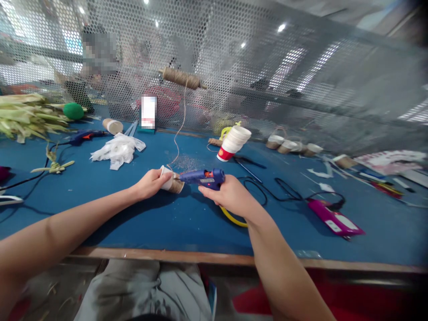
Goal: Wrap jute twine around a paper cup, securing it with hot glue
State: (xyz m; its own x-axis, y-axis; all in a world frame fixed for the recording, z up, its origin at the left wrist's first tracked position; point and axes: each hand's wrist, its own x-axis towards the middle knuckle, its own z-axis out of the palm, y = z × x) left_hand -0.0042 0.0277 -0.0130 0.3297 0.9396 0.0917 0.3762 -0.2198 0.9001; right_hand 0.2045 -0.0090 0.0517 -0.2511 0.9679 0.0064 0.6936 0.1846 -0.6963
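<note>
My left hand (152,183) is closed on a paper cup (166,172) tilted on its side, its lower part wrapped in brown twine. In my right hand (230,192) is a blue hot glue gun (200,177), whose nozzle points left and meets or nearly meets the cup's wrapped side. From the cup a strand of twine (176,145) runs up to a twine spool (181,78) mounted on a rod at the mesh. Behind the glue gun leans a stack of white paper cups (234,141) with a red one at the bottom.
A perforated metal screen (227,58) stands along the table's back edge. Left are pale husks (26,113), a white plastic bag (118,149) and a second glue gun (87,136). Right lie black cables (287,189), a magenta power strip (334,217) and several twine-wrapped cups (287,146).
</note>
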